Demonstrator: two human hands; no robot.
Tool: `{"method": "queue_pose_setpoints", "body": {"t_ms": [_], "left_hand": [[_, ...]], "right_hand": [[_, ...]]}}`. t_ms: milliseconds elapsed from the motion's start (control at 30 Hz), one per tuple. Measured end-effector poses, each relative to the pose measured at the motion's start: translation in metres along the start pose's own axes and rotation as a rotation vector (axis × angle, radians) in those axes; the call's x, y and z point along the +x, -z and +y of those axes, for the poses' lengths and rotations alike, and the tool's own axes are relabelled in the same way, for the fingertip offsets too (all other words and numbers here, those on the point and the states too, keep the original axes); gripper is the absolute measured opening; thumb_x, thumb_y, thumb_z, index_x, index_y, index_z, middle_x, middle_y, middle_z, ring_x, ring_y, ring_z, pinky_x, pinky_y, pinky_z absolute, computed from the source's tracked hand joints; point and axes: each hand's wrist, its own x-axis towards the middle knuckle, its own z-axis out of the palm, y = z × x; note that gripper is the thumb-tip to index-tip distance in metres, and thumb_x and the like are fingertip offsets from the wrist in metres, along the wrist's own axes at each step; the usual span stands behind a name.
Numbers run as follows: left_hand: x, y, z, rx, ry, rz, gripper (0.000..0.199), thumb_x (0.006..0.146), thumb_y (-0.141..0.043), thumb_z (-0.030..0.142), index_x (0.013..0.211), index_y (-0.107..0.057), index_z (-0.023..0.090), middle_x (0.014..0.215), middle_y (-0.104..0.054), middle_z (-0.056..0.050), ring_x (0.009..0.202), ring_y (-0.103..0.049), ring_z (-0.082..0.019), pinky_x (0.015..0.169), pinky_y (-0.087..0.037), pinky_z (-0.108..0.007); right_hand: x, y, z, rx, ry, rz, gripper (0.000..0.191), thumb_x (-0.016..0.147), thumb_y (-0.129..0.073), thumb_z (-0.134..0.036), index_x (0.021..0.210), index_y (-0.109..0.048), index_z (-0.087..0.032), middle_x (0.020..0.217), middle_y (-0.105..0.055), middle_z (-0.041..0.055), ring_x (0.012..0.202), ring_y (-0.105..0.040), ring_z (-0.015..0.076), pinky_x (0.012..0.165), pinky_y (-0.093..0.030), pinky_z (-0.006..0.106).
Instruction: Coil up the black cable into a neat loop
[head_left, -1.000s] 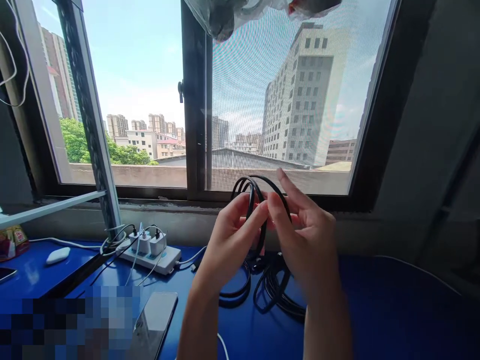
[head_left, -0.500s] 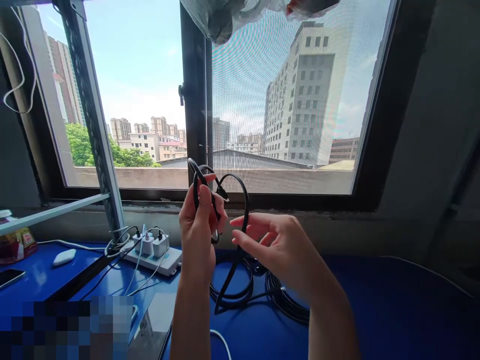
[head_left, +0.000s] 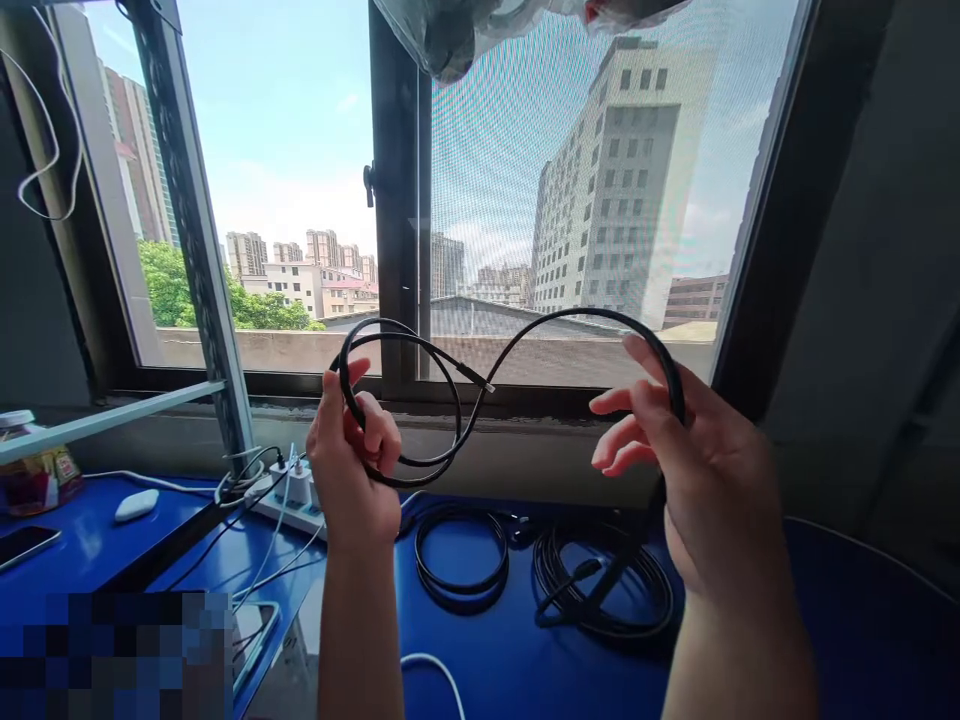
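Note:
My left hand (head_left: 356, 450) is closed round loops of a black cable (head_left: 457, 400), raised before the window. Its connector end (head_left: 476, 379) sticks out to the right of the loops, metal tip bare. From the loops the cable arches over to my right hand (head_left: 690, 450), where it runs between thumb and index finger and hangs down; the other fingers are spread. Below, one coiled black cable (head_left: 461, 605) lies on the blue table (head_left: 525, 680), and a thicker black coil (head_left: 671, 600) lies to its right.
A white power strip (head_left: 300, 515) with plugs and wires stands at the left, beside a metal shelf post (head_left: 202, 250). Further left are a white case (head_left: 136, 505), a phone (head_left: 26, 545) and a jar (head_left: 37, 480). A white cable (head_left: 442, 668) lies in front.
My right hand has moved right, away from my left hand, and the cable now stretches in a wide arch between them. My left hand has shifted slightly left, and its loops have opened wider.

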Motion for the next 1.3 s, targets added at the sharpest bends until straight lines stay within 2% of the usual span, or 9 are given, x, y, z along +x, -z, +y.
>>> {"method": "queue_pose_setpoints", "body": {"t_ms": [100, 233, 400, 500, 600, 767, 933, 1100, 1300], "left_hand": [[0.002, 0.007, 0.0, 0.118, 0.048, 0.127, 0.026, 0.083, -0.04, 0.045, 0.092, -0.053, 0.024, 0.047, -0.035, 0.004, 0.044, -0.038, -0.008, 0.043, -0.025, -0.024], [0.003, 0.015, 0.0, 0.248, 0.023, 0.285, 0.027, 0.081, -0.037, 0.049, 0.094, -0.047, 0.027, 0.076, -0.053, -0.002, 0.066, -0.053, -0.013, 0.05, -0.03, -0.026], [0.007, 0.014, 0.0, 0.045, 0.019, 0.394, 0.017, 0.082, -0.039, 0.038, 0.077, -0.039, 0.021, 0.053, -0.032, 0.005, 0.046, -0.035, -0.007, 0.047, -0.025, -0.022], [0.007, 0.015, -0.003, -0.02, -0.065, 0.506, 0.016, 0.085, -0.032, 0.031, 0.072, -0.033, 0.02, 0.05, -0.023, 0.006, 0.042, -0.025, -0.007, 0.045, -0.021, -0.023], [0.005, 0.025, -0.009, 0.097, -0.186, 0.447, 0.022, 0.083, -0.031, 0.041, 0.073, -0.027, 0.022, 0.053, -0.023, 0.005, 0.043, -0.025, -0.01, 0.045, -0.022, -0.024], [0.006, 0.041, -0.012, 0.16, -0.257, 0.416, 0.029, 0.077, -0.036, 0.05, 0.074, -0.025, 0.023, 0.056, -0.025, 0.004, 0.045, -0.026, -0.01, 0.046, -0.025, -0.025], [0.009, 0.039, -0.007, 0.096, -0.179, 0.361, 0.024, 0.079, -0.038, 0.043, 0.074, -0.027, 0.023, 0.056, -0.023, 0.004, 0.046, -0.023, -0.009, 0.046, -0.026, -0.023], [0.008, 0.027, 0.001, 0.068, -0.046, 0.259, 0.02, 0.079, -0.04, 0.036, 0.07, -0.027, 0.022, 0.052, -0.02, 0.005, 0.045, -0.021, -0.009, 0.045, -0.02, -0.022], [0.005, 0.015, 0.009, 0.34, 0.115, 0.109, 0.024, 0.074, -0.048, 0.04, 0.087, -0.04, 0.021, 0.05, -0.043, 0.007, 0.039, -0.039, -0.007, 0.042, -0.025, -0.021]], "right_hand": [[0.0, 0.0, -0.001, -0.031, 0.036, 0.153, 0.032, 0.077, -0.058, -0.039, 0.103, -0.063, -0.022, 0.061, -0.062, -0.0017, 0.035, -0.048, 0.0062, 0.035, -0.038, 0.019], [-0.002, -0.001, -0.006, -0.085, 0.097, 0.357, 0.035, 0.078, -0.055, -0.044, 0.103, -0.063, -0.02, 0.054, -0.06, -0.0022, 0.032, -0.045, 0.0066, 0.036, -0.034, 0.021], [-0.003, -0.001, -0.004, -0.137, 0.129, 0.311, 0.04, 0.081, -0.05, -0.047, 0.109, -0.06, -0.02, 0.05, -0.057, -0.0031, 0.034, -0.048, 0.0094, 0.037, -0.031, 0.024], [-0.003, -0.004, -0.004, -0.16, 0.121, 0.401, 0.038, 0.084, -0.048, -0.044, 0.111, -0.058, -0.019, 0.048, -0.055, -0.0034, 0.034, -0.046, 0.0099, 0.037, -0.031, 0.025], [-0.002, -0.006, -0.008, -0.12, 0.056, 0.524, 0.034, 0.083, -0.048, -0.041, 0.108, -0.059, -0.021, 0.046, -0.05, -0.0044, 0.032, -0.04, 0.0086, 0.035, -0.027, 0.026], [0.003, 0.001, -0.016, 0.212, -0.137, 0.689, 0.022, 0.082, -0.051, -0.03, 0.102, -0.06, -0.024, 0.041, -0.033, -0.0081, 0.028, -0.025, 0.0047, 0.028, -0.016, 0.023], [0.005, 0.008, -0.014, 0.186, -0.048, 0.61, 0.014, 0.079, -0.057, -0.03, 0.089, -0.063, -0.023, 0.048, -0.036, -0.0071, 0.029, -0.026, 0.0021, 0.026, -0.015, 0.022], [0.0, 0.004, -0.006, 0.176, 0.055, 0.394, 0.019, 0.079, -0.056, -0.036, 0.089, -0.064, -0.021, 0.044, -0.037, -0.0079, 0.026, -0.027, 0.0027, 0.025, -0.014, 0.021], [-0.008, 0.001, -0.003, 0.201, 0.2, 0.082, 0.018, 0.081, -0.056, -0.039, 0.078, -0.065, -0.023, 0.045, -0.048, -0.0056, 0.026, -0.031, 0.003, 0.023, -0.015, 0.018]]}}
